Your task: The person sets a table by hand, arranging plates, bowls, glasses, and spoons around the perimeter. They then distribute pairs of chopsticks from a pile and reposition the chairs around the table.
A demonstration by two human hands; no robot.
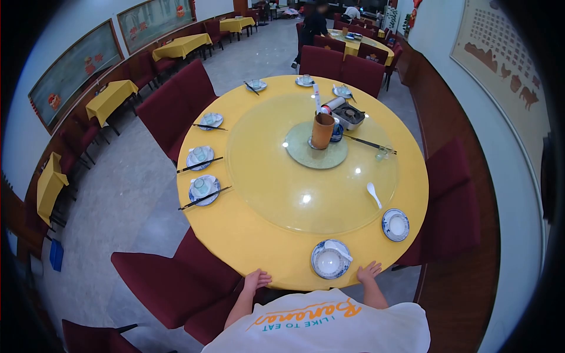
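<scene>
My left hand [257, 280] rests at the near edge of the round table [282, 265] with its yellow cloth, fingers stretched out and nothing in it. To the right, my right hand [369, 272] lies open on the same edge, palm partly up. Just left of it stands a blue-patterned plate [318, 267] bearing a white bowl [331, 263] and a white spoon [344, 253]. A second plate with a bowl [395, 225] sits further right. Beyond it a lone white spoon [374, 195] lies on the glass turntable [265, 200].
A brown cylindrical holder [322, 130] and a portable stove [347, 115] stand toward the far side. Place settings with glasses, such as one plate [204, 190] with chopsticks [205, 198], line the left. Maroon chairs [176, 106] surround the table. A person [313, 29] stands in the background.
</scene>
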